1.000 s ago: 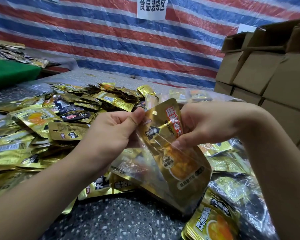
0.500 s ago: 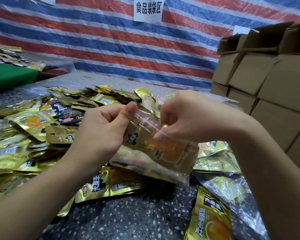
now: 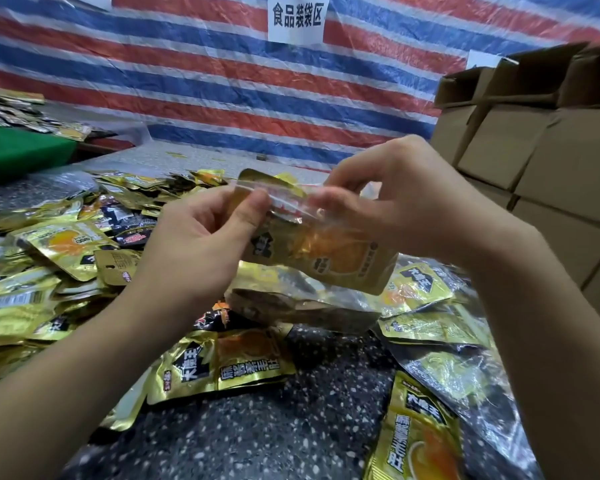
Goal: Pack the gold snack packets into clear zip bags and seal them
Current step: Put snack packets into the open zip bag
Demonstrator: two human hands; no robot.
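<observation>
Two hands (image 3: 201, 244) (image 3: 406, 199) pinching zip bag (image 3: 291, 202), sign (image 3: 297, 17) reading 食品装袋区

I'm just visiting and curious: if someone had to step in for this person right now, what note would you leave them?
Left hand: pinching the left end of the clear zip bag's top strip.
Right hand: pinching the same strip further right.
Held bag: lifted above the table, with a gold packet inside.
Done: packet is in the bag.
Left: finish pressing the zip shut (can't tell how much is sealed), set it aside, then bag the loose packets heaped at left.
</observation>
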